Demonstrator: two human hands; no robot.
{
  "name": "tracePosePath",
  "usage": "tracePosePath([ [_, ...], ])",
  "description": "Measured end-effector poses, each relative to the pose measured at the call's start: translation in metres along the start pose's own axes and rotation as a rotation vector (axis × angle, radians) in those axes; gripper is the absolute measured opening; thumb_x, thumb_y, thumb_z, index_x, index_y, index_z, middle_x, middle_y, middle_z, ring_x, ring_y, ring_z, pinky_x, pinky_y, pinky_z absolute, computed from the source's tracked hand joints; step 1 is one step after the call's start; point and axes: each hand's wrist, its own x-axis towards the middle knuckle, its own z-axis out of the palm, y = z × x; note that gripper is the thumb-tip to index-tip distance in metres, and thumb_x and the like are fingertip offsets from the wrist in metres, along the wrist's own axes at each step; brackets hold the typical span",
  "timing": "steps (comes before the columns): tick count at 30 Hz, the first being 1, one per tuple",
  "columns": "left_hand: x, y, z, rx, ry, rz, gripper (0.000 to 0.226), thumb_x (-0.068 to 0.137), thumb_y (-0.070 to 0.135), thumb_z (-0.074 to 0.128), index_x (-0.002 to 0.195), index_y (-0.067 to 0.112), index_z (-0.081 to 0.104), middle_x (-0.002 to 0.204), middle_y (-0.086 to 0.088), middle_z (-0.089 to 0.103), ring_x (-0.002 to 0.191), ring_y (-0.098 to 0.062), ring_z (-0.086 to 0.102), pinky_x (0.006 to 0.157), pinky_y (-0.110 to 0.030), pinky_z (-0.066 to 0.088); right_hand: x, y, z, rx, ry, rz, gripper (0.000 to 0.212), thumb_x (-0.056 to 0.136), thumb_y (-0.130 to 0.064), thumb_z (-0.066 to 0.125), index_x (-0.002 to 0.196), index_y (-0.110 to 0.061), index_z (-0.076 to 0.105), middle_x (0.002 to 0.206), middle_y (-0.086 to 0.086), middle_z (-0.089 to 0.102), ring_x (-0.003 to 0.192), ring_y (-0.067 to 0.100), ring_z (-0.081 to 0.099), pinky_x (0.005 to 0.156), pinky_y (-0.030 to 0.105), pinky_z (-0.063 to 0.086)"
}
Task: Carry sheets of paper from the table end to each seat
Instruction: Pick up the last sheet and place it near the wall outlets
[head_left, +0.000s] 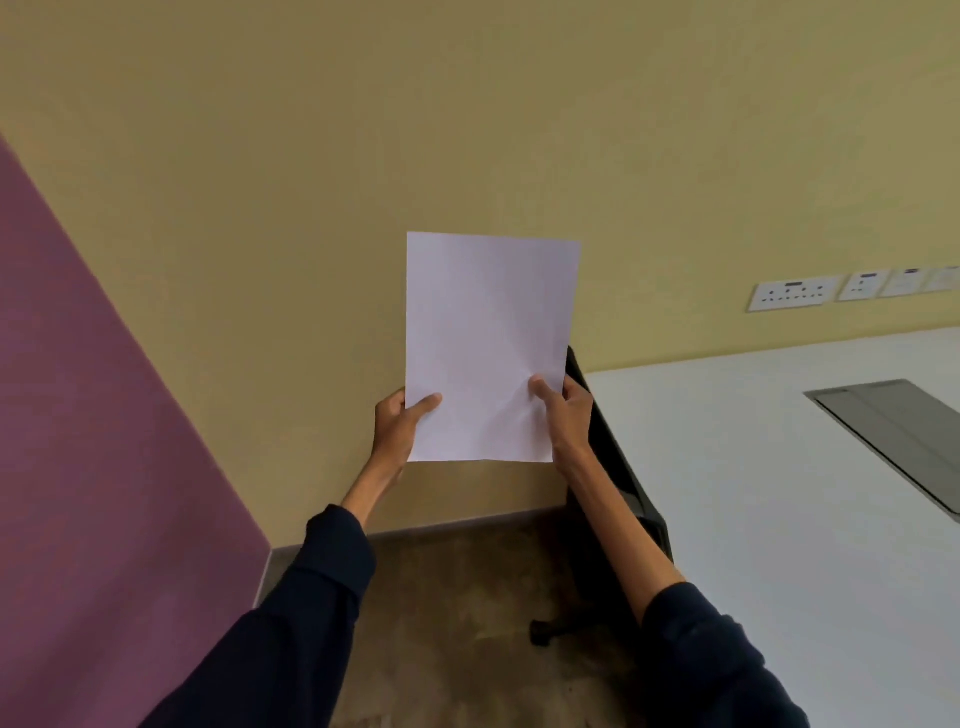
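Observation:
A blank white sheet of paper (488, 332) is held upright in the air in front of the yellow wall, slightly creased near its lower right. My left hand (397, 428) pinches its lower left edge, thumb on the front. My right hand (563, 410) grips the lower right edge the same way. Both arms wear dark sleeves. The white table (779, 467) lies to the right of the paper, below it.
A black office chair (618, 493) stands at the table's left edge, one caster on the brown floor. A grey cable hatch (898, 431) is set in the tabletop. Wall sockets (792, 293) run along the yellow wall. A purple wall (93, 441) closes the left side.

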Motion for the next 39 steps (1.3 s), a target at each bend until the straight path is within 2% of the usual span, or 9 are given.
tracePosePath([
  [4,0.078,0.006,0.049,-0.089,-0.092,0.0,0.033,0.087,0.02,0.07,0.118,0.011,0.069,0.114,0.0,0.074,0.105,-0.018,0.07,0.09,-0.033,0.056,0.066,-0.008,-0.005,0.09,0.132,-0.012,0.012,0.084,-0.014,0.069,0.095,-0.015,0.074,0.09,-0.004,0.074,0.078,0.011,0.067,0.069,0.022,0.054],
  [7,0.14,0.015,0.084,-0.087,-0.241,0.001,0.029,0.086,0.023,0.07,0.114,0.014,0.071,0.108,0.002,0.076,0.098,-0.016,0.073,0.082,-0.029,0.058,0.116,-0.018,-0.01,0.126,0.238,-0.029,0.009,0.083,-0.013,0.068,0.082,-0.02,0.072,0.081,-0.007,0.072,0.075,0.014,0.064,0.066,0.023,0.051],
  [10,0.197,0.016,0.117,-0.019,-0.377,-0.018,0.021,0.086,0.025,0.071,0.106,0.018,0.072,0.1,0.004,0.077,0.09,-0.015,0.075,0.07,-0.025,0.059,0.154,-0.022,-0.023,0.144,0.363,-0.033,0.009,0.082,-0.011,0.069,0.083,-0.019,0.072,0.079,-0.009,0.072,0.068,0.007,0.064,0.062,0.018,0.05],
  [14,0.248,0.007,0.172,0.039,-0.554,-0.012,0.009,0.086,0.021,0.072,0.096,0.02,0.073,0.089,0.008,0.077,0.078,-0.009,0.074,0.062,-0.019,0.056,0.186,-0.017,-0.053,0.121,0.508,-0.035,0.006,0.081,-0.013,0.069,0.084,-0.017,0.073,0.08,-0.007,0.071,0.073,0.014,0.061,0.064,0.023,0.047],
  [21,0.269,-0.037,0.29,0.107,-0.801,-0.069,0.005,0.085,0.02,0.074,0.089,0.017,0.073,0.088,0.002,0.076,0.077,-0.014,0.072,0.067,-0.024,0.059,0.198,0.003,-0.134,0.097,0.8,0.003,0.009,0.085,-0.012,0.067,0.093,-0.012,0.07,0.087,-0.001,0.07,0.075,0.018,0.06,0.066,0.027,0.048],
  [26,0.262,-0.063,0.374,0.163,-0.935,-0.09,0.003,0.085,0.019,0.074,0.087,0.018,0.072,0.085,0.004,0.075,0.073,-0.012,0.071,0.061,-0.022,0.057,0.205,0.015,-0.199,0.053,0.952,0.04,0.013,0.084,-0.01,0.066,0.097,-0.007,0.07,0.091,0.005,0.069,0.075,0.02,0.058,0.067,0.029,0.047],
  [30,0.258,-0.079,0.428,0.233,-1.028,-0.125,0.002,0.086,0.017,0.072,0.086,0.016,0.071,0.088,0.0,0.074,0.078,-0.019,0.07,0.067,-0.029,0.058,0.214,0.03,-0.244,0.056,1.036,0.08,0.017,0.084,-0.009,0.066,0.098,0.0,0.068,0.094,0.011,0.068,0.082,0.024,0.057,0.075,0.033,0.045],
  [35,0.258,-0.095,0.479,0.325,-1.085,-0.18,0.015,0.085,0.017,0.073,0.083,0.004,0.065,0.083,-0.01,0.069,0.074,-0.025,0.065,0.063,-0.029,0.052,0.21,0.054,-0.274,0.076,1.096,0.2,0.025,0.084,-0.007,0.063,0.102,0.01,0.063,0.108,0.026,0.068,0.084,0.022,0.056,0.074,0.034,0.045],
  [39,0.255,-0.117,0.51,0.392,-1.141,-0.261,0.016,0.084,0.013,0.074,0.09,-0.001,0.067,0.09,-0.017,0.069,0.08,-0.029,0.066,0.075,-0.039,0.055,0.213,0.074,-0.299,0.084,1.113,0.27,0.015,0.086,-0.009,0.062,0.097,-0.001,0.066,0.11,0.019,0.069,0.085,0.026,0.059,0.077,0.036,0.049],
])
